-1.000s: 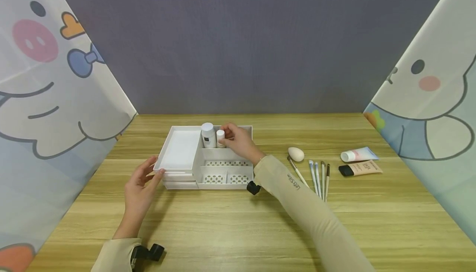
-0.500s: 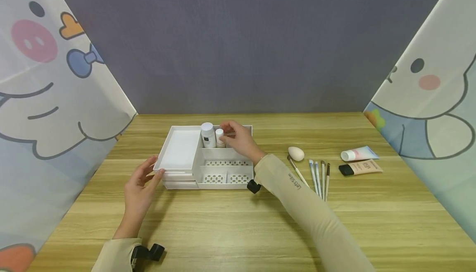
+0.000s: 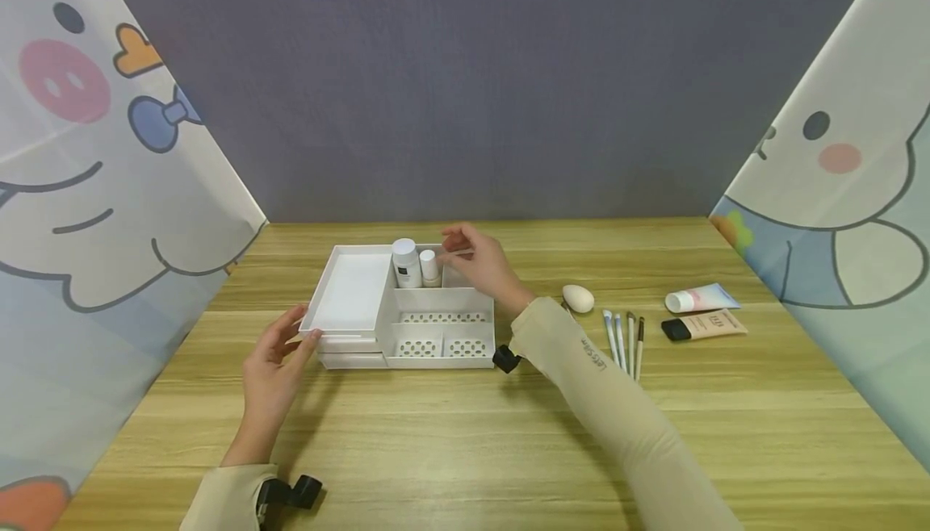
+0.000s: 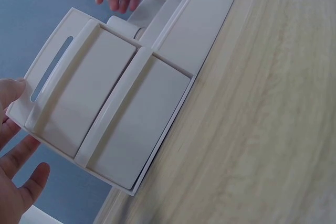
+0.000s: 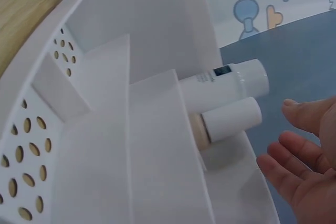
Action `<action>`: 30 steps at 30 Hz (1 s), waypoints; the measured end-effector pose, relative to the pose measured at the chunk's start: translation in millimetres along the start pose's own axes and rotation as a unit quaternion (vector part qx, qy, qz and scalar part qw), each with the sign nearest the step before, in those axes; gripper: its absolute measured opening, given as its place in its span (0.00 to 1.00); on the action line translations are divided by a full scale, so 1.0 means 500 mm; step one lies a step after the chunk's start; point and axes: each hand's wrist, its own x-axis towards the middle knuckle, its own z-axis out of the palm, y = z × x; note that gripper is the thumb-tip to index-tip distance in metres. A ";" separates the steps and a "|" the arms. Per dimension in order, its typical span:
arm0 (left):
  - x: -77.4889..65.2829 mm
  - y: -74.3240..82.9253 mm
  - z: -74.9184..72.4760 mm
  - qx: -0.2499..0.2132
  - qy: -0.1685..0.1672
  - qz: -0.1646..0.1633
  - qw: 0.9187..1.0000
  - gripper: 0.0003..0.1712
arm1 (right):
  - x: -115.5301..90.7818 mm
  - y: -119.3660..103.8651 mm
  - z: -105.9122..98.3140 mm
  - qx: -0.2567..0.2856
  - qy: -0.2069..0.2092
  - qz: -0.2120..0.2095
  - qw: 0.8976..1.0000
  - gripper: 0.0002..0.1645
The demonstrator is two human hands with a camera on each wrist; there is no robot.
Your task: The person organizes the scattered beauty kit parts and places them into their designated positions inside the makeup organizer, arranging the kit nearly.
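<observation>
A white desktop organizer (image 3: 356,289) stands on the table, with two drawers (image 4: 131,119) on its left front. My left hand (image 3: 272,365) holds its front left corner, thumb on the front and fingers at the side. In its back compartment stand a larger white bottle (image 3: 407,265) and, just right of it, a small white-capped bottle (image 3: 429,265) with a beige base. My right hand (image 3: 483,261) hovers above the back compartment, right of the small bottle. In the right wrist view its fingers (image 5: 299,156) are apart from both bottles and hold nothing.
Right of the organizer lie an egg-shaped makeup sponge (image 3: 578,298) and several makeup brushes (image 3: 621,341). Farther right are a white and blue tube (image 3: 703,298) and a beige tube with a black cap (image 3: 705,326). Printed cloth panels stand at both sides.
My right hand has let go of the small bottle and moved up and to the right. The small bottle stays beside the larger one. My left hand has not moved.
</observation>
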 end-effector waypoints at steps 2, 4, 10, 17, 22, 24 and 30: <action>0.000 0.001 0.000 0.002 -0.001 -0.002 1.000 0.24 | -0.001 -0.001 -0.008 0.005 0.006 -0.002 1.000 0.22; 0.000 0.002 0.000 0.003 -0.001 -0.002 1.000 0.24 | -0.004 -0.003 -0.017 0.009 0.012 -0.005 1.000 0.22; 0.000 0.005 0.000 0.008 -0.002 -0.005 1.000 0.24 | -0.008 -0.002 -0.046 0.027 0.032 0.000 0.999 0.22; 0.000 0.003 0.000 0.007 0.001 -0.002 1.000 0.24 | -0.016 0.011 -0.078 0.019 0.049 -0.004 0.999 0.23; -0.001 0.007 0.003 -0.002 0.004 0.006 1.000 0.24 | -0.025 0.026 -0.106 0.026 0.061 0.001 0.998 0.23; -0.001 0.008 0.003 -0.006 0.004 0.007 1.000 0.24 | -0.030 0.031 -0.120 0.027 0.067 0.004 0.997 0.23; 0.000 0.003 0.003 -0.003 0.001 0.001 1.000 0.24 | -0.050 0.052 -0.165 0.011 0.085 0.017 0.996 0.23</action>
